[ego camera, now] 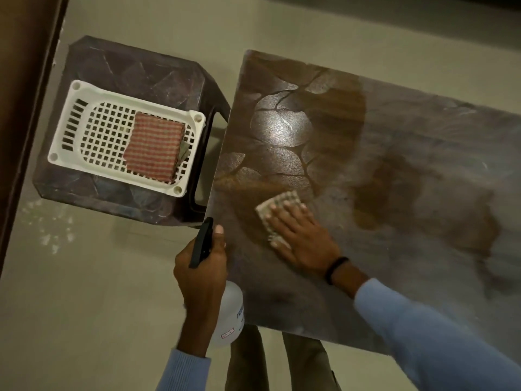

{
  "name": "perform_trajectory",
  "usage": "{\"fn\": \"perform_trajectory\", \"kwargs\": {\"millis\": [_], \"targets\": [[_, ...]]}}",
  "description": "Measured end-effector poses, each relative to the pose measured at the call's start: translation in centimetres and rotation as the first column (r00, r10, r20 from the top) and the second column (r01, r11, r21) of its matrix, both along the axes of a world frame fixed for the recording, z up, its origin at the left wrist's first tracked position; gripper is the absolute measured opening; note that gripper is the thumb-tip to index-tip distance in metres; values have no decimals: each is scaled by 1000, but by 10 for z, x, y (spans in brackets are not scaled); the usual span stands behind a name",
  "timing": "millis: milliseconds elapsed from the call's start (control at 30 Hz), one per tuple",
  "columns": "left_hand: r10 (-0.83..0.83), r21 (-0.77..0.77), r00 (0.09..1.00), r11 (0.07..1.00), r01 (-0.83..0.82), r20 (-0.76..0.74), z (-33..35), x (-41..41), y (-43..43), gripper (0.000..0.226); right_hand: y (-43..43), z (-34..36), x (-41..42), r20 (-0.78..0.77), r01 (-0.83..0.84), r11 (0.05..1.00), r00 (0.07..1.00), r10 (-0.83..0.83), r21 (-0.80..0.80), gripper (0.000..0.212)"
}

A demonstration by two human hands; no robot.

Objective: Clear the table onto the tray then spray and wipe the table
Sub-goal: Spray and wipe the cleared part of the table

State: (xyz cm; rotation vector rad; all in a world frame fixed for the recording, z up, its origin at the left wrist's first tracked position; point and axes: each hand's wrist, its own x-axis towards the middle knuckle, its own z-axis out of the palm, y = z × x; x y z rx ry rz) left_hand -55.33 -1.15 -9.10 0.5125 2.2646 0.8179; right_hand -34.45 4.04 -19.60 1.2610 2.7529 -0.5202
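A brown table [408,170] with a leaf pattern fills the right side; part of its top looks wet and darker. My right hand [300,235] lies flat on a small checked cloth [277,206], pressing it onto the table near the left edge. My left hand [201,273] grips a white spray bottle [229,317] with a black trigger head [201,242], held beside the table's near left corner. A white slotted tray [84,125] rests on a dark stool to the left. Inside it lies a stack of red checked cloths [155,149].
The dark plastic stool [112,193] stands close to the table's left edge. Pale floor [84,306] surrounds both, with white specks near the stool. A brown wooden edge [25,80] runs along the left. My legs [282,362] show below the table.
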Motion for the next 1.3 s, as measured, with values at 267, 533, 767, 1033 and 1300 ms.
{"fn": "perform_trajectory", "kwargs": {"millis": [267,533,767,1033,1300], "targets": [[2,-50,996,999,3,90,-1,0,-18,38,98,-1,18,60,553,833,831,-553,15,69],[-39,-138,993,989,55,112,-3,7,-41,40,106,-5,-4,42,601,799,798,-601,5,73],[-12,-100,993,995,23,116,0,-1,-58,39,101,-4,-31,42,615,789,788,-614,-10,74],[-2,-16,1000,1000,2,14,6,-19,-72,30,-17,1,-126,-86,158,986,983,-163,-59,66],[1,4,1000,1000,-1,17,9,-40,-86,31,-122,-7,-27,31,99,995,995,-99,-12,59]]}}
